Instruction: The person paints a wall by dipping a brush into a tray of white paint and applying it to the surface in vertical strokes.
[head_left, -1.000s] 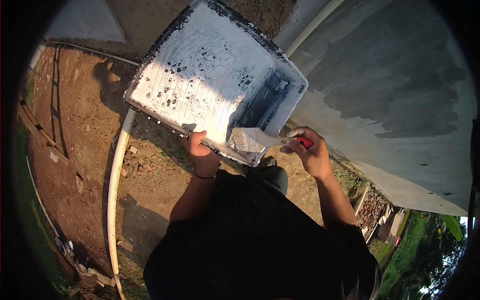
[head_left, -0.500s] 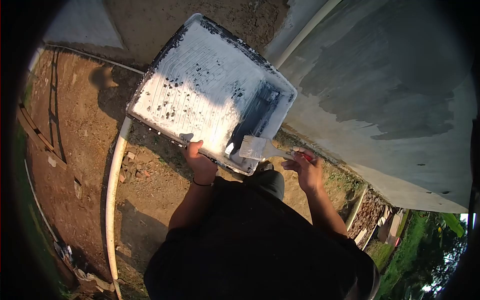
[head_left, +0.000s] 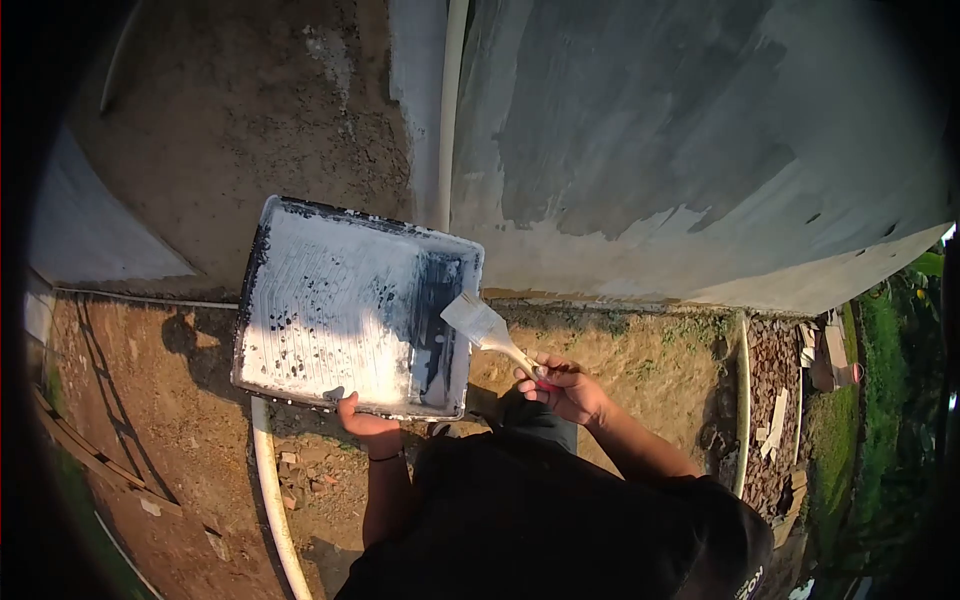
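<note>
1. Nearest the camera I saw the wearer's dark shirt [head_left: 540, 520], with both forearms reaching forward from it.
2. My left hand [head_left: 365, 425] was closed on the near rim of the rectangular black paint tray coated in white paint [head_left: 330, 300], thumb over the edge, holding it out above the bare brown soil [head_left: 150, 400].
3. My right hand [head_left: 565, 390] was wrapped shut around the red handle of the flat white-bristled paintbrush [head_left: 480, 325].
4. The brush's long axis ran from the right hand up and to the left; its bristles lay at the tray's right end, over the deep well, so the right hand was the nearer one to the well.
5. A white pipe [head_left: 270, 490] lay on the soil under the tray.
6. Farthest stood the grey rendered wall with a darker wet patch [head_left: 650, 130], a white upright pipe [head_left: 450, 100] against it.
</note>
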